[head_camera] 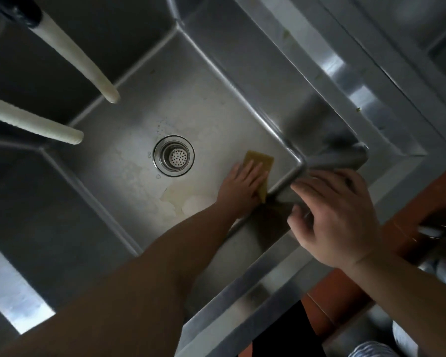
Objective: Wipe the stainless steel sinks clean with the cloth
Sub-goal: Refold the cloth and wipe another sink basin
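Your left hand (pixel 242 186) lies flat, fingers straight, pressing the yellow cloth (pixel 262 166) onto the sink (pixel 139 112) floor, just right of the drain (pixel 173 156). The cloth looks thin, soft and light, so keep your palm spread over its middle. Your right hand (pixel 337 215) curls over the rim just beside it, bracing you.

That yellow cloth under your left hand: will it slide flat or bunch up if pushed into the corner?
The cloth looks thin and floppy; its edge already bends up the sink wall. It probably bunches in the corner. The left hand pressing flat should help.
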